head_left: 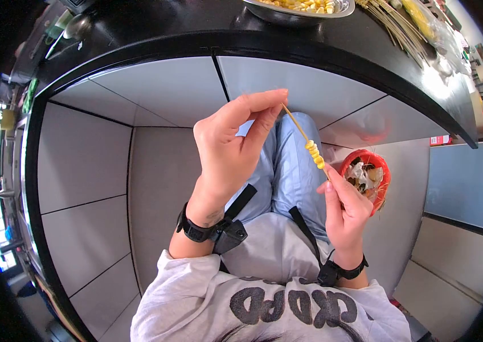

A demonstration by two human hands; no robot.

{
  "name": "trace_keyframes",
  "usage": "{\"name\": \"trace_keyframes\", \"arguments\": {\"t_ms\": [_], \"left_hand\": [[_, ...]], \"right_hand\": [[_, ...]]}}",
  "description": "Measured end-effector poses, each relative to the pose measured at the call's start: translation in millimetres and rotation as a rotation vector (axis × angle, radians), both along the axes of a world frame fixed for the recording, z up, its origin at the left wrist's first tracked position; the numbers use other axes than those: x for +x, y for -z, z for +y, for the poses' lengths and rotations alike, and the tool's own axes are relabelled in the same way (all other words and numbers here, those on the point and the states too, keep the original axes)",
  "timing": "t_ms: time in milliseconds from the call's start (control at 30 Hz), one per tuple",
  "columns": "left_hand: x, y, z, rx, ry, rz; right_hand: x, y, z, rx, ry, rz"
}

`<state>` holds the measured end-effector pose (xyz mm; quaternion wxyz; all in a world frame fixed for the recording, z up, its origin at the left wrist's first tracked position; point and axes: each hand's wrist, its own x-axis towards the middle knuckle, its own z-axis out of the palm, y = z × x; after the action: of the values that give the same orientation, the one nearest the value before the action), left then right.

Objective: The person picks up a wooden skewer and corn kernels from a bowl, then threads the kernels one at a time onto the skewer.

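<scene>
A thin wooden skewer point(295, 123) slants over my lap, with several yellow corn kernels point(314, 154) threaded near its lower end. The fingertips of my left hand point(233, 137) pinch the skewer's upper tip. My right hand point(346, 208) grips its lower end between thumb and fingers, just below the kernels. On the black counter point(196, 47) ahead stands a metal bowl point(304, 14) of yellow kernels, cut off by the frame's top edge. A bundle of bare skewers point(392, 28) lies to its right.
A red bin point(388, 176) with waste inside stands on the floor right of my knees. Plastic bags point(432, 25) lie beside the skewers. At the counter's left is a metal ladle point(77, 27). Cabinet panels close off the space under the counter.
</scene>
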<state>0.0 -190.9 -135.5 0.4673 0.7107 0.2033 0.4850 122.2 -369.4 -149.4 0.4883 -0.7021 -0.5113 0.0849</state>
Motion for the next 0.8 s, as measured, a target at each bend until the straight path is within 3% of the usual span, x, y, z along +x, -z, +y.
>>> {"name": "trace_keyframes", "arguments": {"t_ms": [533, 800], "left_hand": [[2.3, -4.7, 0.5, 0.363, -0.165, 0.127], [1.9, -4.2, -2.8, 0.357, -0.148, 0.172]], "right_hand": [[-0.3, -2.3, -2.0, -0.014, -0.004, 0.008], [0.0, -0.7, -3.7, -0.032, 0.003, 0.022]]}}
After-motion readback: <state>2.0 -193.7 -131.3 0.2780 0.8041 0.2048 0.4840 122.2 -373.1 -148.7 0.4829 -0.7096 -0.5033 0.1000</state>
